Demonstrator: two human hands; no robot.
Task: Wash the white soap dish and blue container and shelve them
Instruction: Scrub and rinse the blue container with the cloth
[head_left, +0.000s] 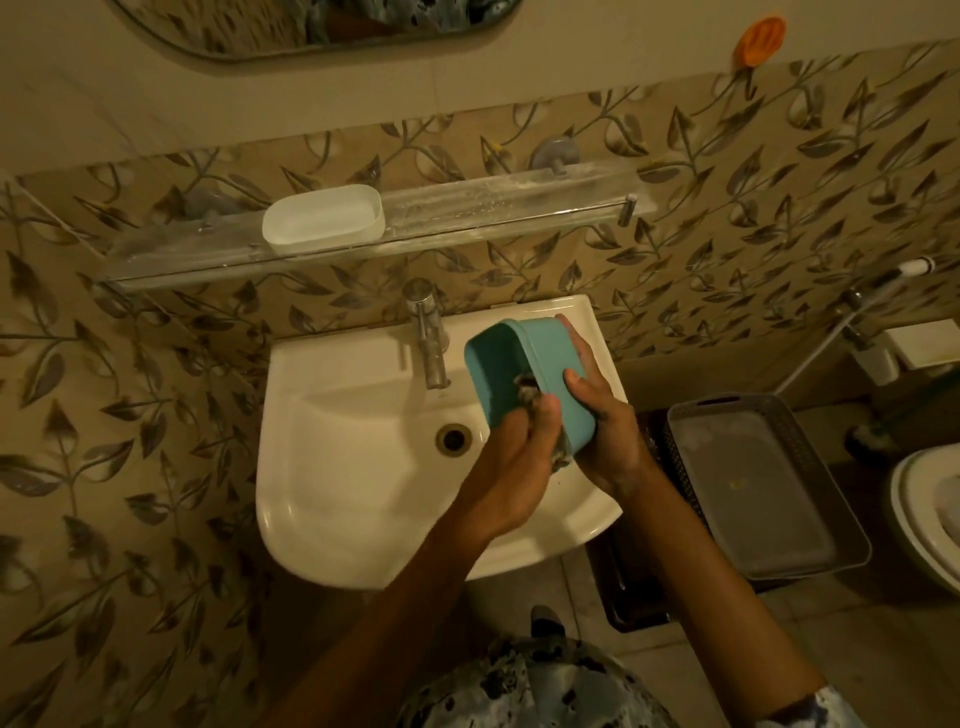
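The blue container is tilted on its side over the right part of the white sink, its opening facing left. My right hand grips its outer wall and far edge. My left hand is closed on a grey scrub pad pressed against the container's inside near the rim. The white soap dish stands upright on the glass shelf above the sink, left of the shelf's middle.
A chrome tap stands at the sink's back, just left of the container. A grey plastic basket sits right of the sink, with a toilet beyond it. An orange holder hangs on the wall.
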